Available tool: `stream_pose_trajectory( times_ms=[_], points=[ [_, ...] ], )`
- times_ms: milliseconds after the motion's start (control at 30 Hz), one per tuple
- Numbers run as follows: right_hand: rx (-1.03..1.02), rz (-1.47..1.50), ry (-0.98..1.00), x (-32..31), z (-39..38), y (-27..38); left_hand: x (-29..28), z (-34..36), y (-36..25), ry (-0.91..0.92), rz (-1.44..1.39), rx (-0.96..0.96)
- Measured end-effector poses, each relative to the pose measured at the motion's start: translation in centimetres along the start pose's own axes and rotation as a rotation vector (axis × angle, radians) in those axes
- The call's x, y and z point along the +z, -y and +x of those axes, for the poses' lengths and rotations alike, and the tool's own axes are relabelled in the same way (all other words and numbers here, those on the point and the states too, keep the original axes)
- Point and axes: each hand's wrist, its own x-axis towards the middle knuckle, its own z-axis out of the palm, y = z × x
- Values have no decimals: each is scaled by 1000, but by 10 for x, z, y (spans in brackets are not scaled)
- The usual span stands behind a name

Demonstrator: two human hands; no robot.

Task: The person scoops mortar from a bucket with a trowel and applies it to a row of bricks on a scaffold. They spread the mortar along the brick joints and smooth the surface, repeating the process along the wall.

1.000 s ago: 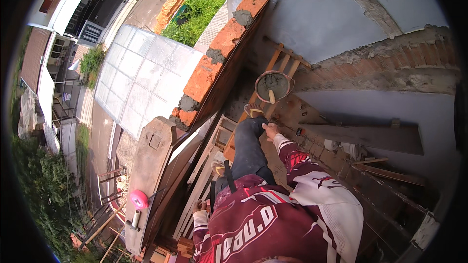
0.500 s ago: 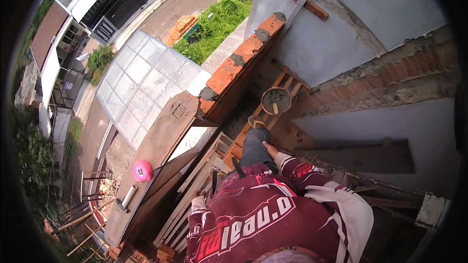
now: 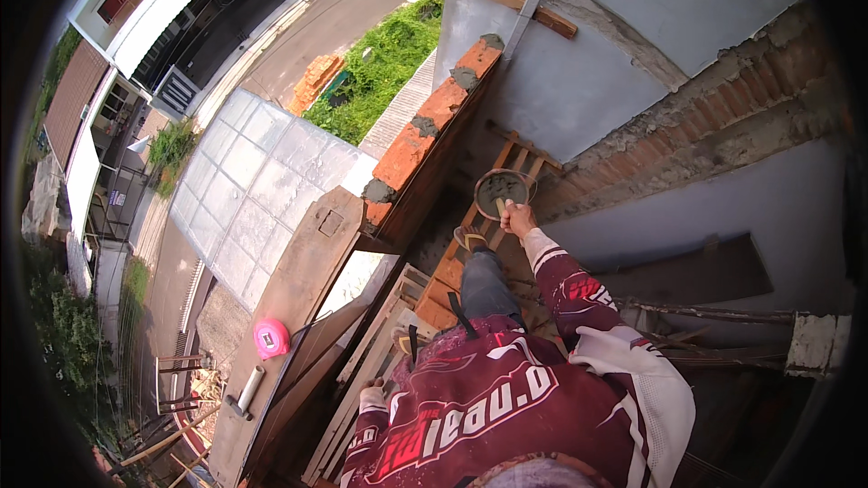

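My right hand (image 3: 517, 217) is closed round the pale wooden handle of a trowel (image 3: 500, 205) at the near rim of a round bucket (image 3: 479, 188). Grey wet mortar (image 3: 503, 185) lies in the bucket, and the trowel's blade is hidden there. The bucket stands on a wooden ladder-like frame (image 3: 517, 155), just beyond my sandalled foot (image 3: 469, 237). Low at my left side, my left hand (image 3: 372, 390) is beside pale wooden slats (image 3: 348, 429); its fingers are mostly hidden.
A row of orange bricks (image 3: 404, 160) with mortar dabs tops the wall ahead. On the board (image 3: 312, 244) at my left lie a pink tape measure (image 3: 270, 338) and a hammer-like tool (image 3: 245, 395). Beyond, there is a drop to the street. A grey wall (image 3: 579, 81) rises at right.
My right hand has moved forward from beside my thigh to the bucket and taken hold of the trowel's handle. The view has shifted slightly.
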Motion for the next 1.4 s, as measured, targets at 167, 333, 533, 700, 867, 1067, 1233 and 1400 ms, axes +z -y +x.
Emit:
stream_pose_trajectory(
  times_ms=[167,333,533,700,867,1067,1233,1400],
  points=[
    [-68,230,25,-18,95,77,12,25,-49,-50,-80,-74],
    [-85,335,-36,-28,240,161,51,30,-127,-68,56,-68],
    [-94,463,-213,-32,391,244,149,-13,-236,35,46,223],
    [-51,677,-279,-32,471,280,211,-39,-327,124,240,353],
    [-5,1057,-147,-33,517,285,249,-25,-410,180,415,501],
    [71,1271,-44,-34,532,277,318,21,-530,280,675,777],
    [86,1019,-165,-60,522,267,389,34,-664,410,568,957],
    [-221,-20,-367,-96,515,264,447,55,-802,472,453,1266]
  ],
)
